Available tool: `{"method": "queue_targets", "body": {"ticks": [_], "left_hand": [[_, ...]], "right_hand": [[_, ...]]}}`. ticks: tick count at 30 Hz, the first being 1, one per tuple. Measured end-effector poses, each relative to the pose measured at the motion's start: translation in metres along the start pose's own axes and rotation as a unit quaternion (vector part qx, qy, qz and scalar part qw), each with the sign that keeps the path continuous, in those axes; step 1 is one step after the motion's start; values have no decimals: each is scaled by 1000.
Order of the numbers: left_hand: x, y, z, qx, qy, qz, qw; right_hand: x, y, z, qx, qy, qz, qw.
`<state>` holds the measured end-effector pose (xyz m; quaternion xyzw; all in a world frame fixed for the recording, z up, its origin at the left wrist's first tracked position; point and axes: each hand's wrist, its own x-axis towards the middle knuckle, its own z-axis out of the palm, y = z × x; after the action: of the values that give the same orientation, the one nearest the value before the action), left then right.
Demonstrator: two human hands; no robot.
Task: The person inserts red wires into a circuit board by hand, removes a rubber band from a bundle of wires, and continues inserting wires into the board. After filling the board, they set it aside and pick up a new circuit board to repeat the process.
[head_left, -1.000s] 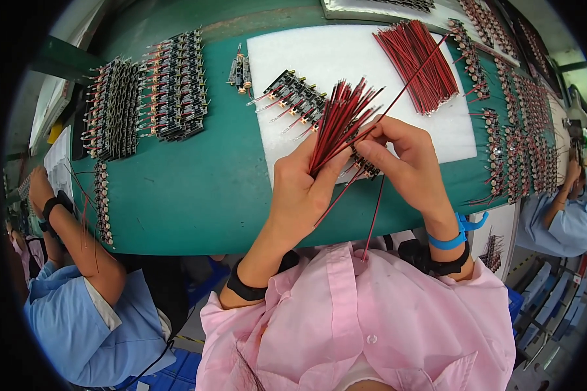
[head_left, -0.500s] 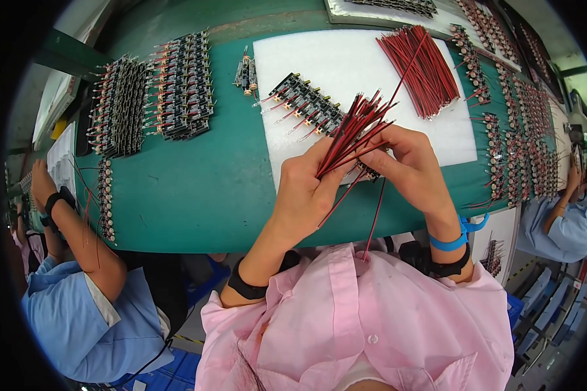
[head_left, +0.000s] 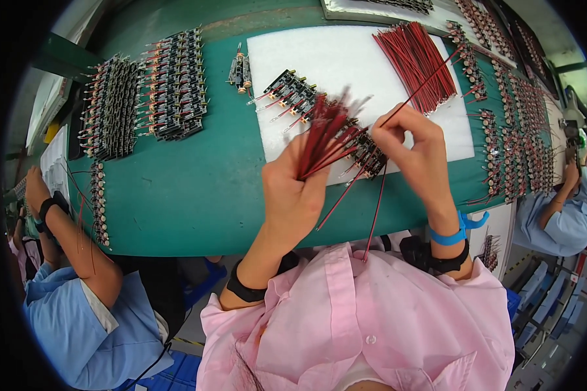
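My left hand [head_left: 290, 186] is closed around a bundle of red and black wires [head_left: 323, 140], whose upper ends are blurred by motion. Just to its right, my right hand [head_left: 417, 150] pinches a single red-and-black wire [head_left: 427, 83] that sticks out toward the upper right. Below and between my hands lies a slanting row of small black circuit boards [head_left: 366, 156] with metal leads, partly covered by the bundle. It rests on a white foam sheet [head_left: 346, 52]. Two loose wires [head_left: 375, 218] run down from near the boards toward my shirt.
A pile of red and black wires [head_left: 414, 65] lies on the foam's far right. Stacked circuit boards [head_left: 173, 85] stand on the green table [head_left: 182, 195] at left, with a small board group [head_left: 240, 72] beside the foam. Wired parts [head_left: 492, 156] line the right. A co-worker's arm [head_left: 78, 234] is at left.
My hands have drawn apart. The right has moved slightly up and right with one wire, and the left has shifted a little left with the bundle, uncovering more of the boards.
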<state>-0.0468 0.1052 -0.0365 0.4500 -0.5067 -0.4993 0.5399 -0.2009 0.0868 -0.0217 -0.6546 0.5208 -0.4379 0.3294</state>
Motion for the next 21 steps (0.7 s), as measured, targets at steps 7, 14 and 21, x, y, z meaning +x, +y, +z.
{"method": "queue_targets", "body": {"ticks": [7,14,21], "left_hand": [[-3,-7,-14,49,-12,58,997],[-6,-9,-14,17,8,15,1000],[-5,-7,-14,49,-2,40,998]], "right_hand": [[-1,25,-6,-61,-1,38,997],[1,26,-2,-74,-4,54,996],[2,27,-1,-76,2,58,995]]}}
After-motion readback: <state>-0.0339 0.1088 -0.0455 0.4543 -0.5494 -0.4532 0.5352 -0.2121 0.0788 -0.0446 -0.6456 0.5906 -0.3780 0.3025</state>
